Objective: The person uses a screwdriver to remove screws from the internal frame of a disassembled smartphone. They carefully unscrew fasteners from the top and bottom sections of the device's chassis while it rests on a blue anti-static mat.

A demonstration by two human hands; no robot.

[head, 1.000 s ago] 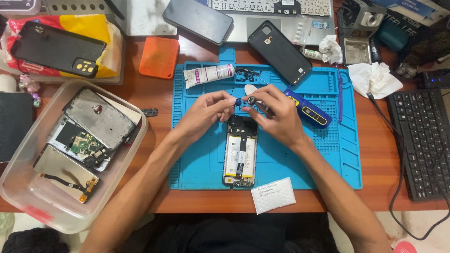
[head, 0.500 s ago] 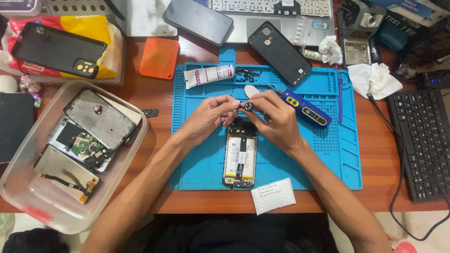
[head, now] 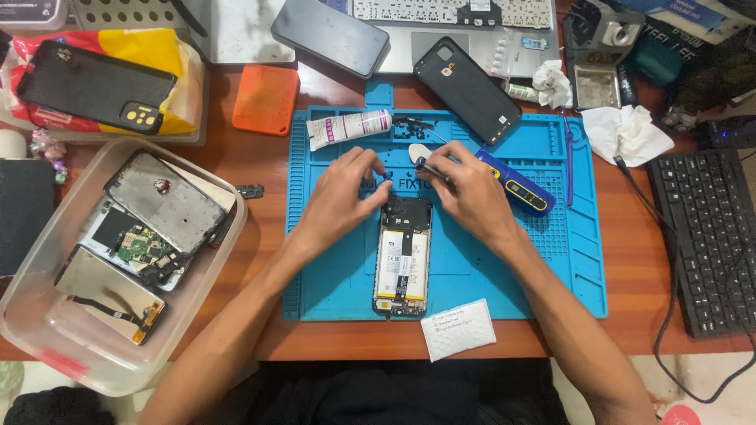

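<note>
Blue mat (head: pixel 551 283), frame centre: your right hand (head: pixel 472 197) is gripping a screwdriver (head: pixel 516 185); your left hand (head: pixel 342 197) is pinching above the opened phone (head: pixel 403 256), its back cover already off and internals still exposed.

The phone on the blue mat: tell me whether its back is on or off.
Off: the black smartphone lies face down on the blue silicone mat, battery and inner frame exposed.
</note>
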